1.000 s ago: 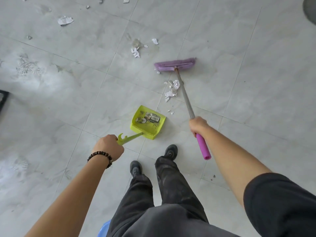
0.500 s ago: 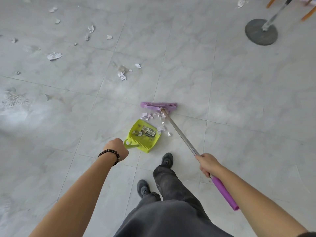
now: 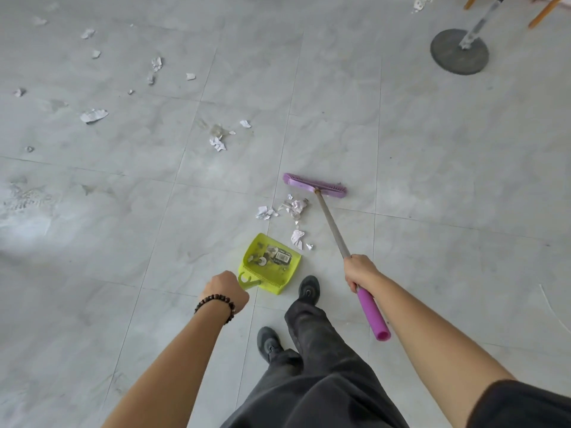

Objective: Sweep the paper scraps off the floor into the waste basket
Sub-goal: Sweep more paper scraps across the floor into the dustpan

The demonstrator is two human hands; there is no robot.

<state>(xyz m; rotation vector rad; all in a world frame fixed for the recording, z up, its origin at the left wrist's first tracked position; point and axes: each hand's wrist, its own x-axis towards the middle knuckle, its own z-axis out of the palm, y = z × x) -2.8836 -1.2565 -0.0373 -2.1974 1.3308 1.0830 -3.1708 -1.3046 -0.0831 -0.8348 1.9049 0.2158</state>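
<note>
Paper scraps lie in a loose cluster on the grey tiled floor, just in front of the person's feet. One larger crumpled scrap sits just beside the open mouth of a single lime-green dustpan, which rests on the floor and holds a dark labelled wrapper and small bits of debris.

The left grip, a bare hand, is closed around the dustpan's short handle; a dark beaded bracelet circles that wrist. The right grip is closed around the metal pole of one broom, just above its purple foam sleeve. The purple broom head is on the floor just beyond the cluster, so the scraps lie between it and the dustpan.

Roughly a dozen more scraps are scattered well apart across the far left tiles. Two black shoes and dark trousers show below. At far right stands one round grey stand base beside two orange legs.
</note>
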